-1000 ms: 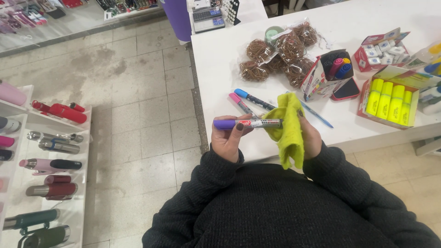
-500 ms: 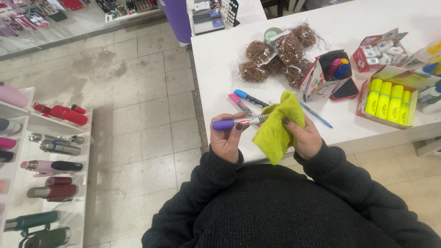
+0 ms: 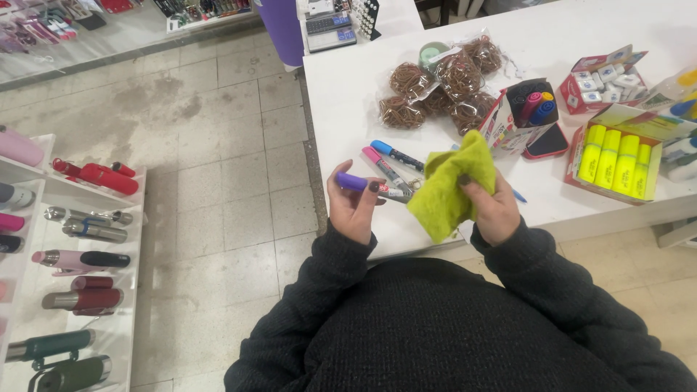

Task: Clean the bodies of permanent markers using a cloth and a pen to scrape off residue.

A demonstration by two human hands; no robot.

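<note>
While the person stands at the edge of the white counter [image 3: 581, 29], the left hand [image 3: 356, 207] pinches a purple-capped marker [image 3: 372, 186] between thumb and fingers, holding it level just above the counter's near edge. The right hand [image 3: 494, 207] is closed around a bunched yellow-green cloth [image 3: 450, 185], which meets the marker's far end and hides it. That marker looks light, stiff and smooth, so I would judge it apt to slip or roll unless it is gripped about the middle of the barrel, near the cap. By contrast the cloth is soft and limp, easy to gather anywhere and to wrap around the barrel. Two more markers, one blue-capped [image 3: 396, 154] and one pink-capped [image 3: 385, 168], lie on the counter just beyond the hands, with bags of brown rubber bands [image 3: 410, 87] farther back and a box of yellow highlighters [image 3: 617, 154] off to the right.
</note>
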